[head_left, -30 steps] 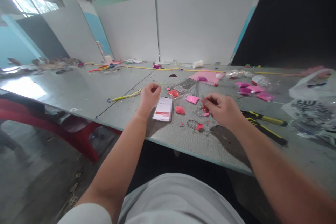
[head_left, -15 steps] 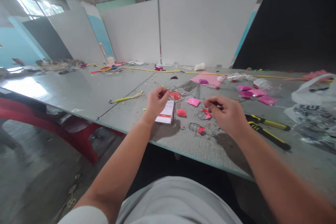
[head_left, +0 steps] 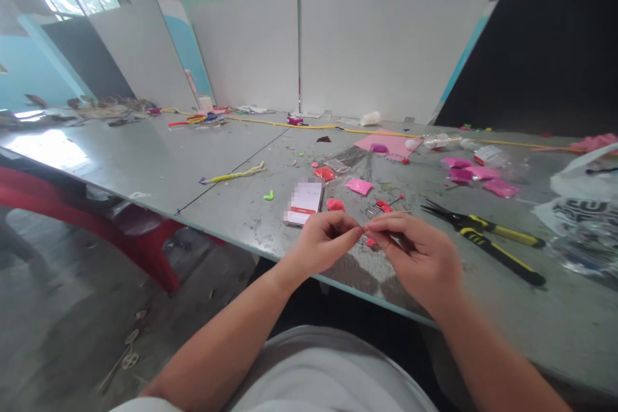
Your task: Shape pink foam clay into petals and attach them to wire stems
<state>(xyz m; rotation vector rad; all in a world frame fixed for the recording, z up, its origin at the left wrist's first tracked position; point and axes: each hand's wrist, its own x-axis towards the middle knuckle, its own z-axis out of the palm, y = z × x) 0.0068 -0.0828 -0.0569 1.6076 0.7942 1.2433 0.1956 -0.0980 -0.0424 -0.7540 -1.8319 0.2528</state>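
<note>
My left hand (head_left: 324, 242) and my right hand (head_left: 418, 257) meet fingertip to fingertip just above the table's near edge. Both are closed in a pinch on something small that I cannot make out; a bit of red shows under the fingers. Just behind them on the grey table (head_left: 193, 174) lie a phone (head_left: 304, 202), red clay lumps (head_left: 335, 205), a pink clay piece (head_left: 358, 187) and small wire loops (head_left: 374, 209).
Yellow-handled pliers (head_left: 487, 235) lie right of my hands. Plastic bags (head_left: 584, 209) sit far right, pink packets (head_left: 476, 174) and a pink sheet (head_left: 391, 143) behind. A yellow-green pipe cleaner (head_left: 234, 175) lies left. A red chair (head_left: 96, 225) stands below the table's left edge.
Both hands drew back from over the clay and phone toward me and came together; the left moved right and down until the fingertips touch.
</note>
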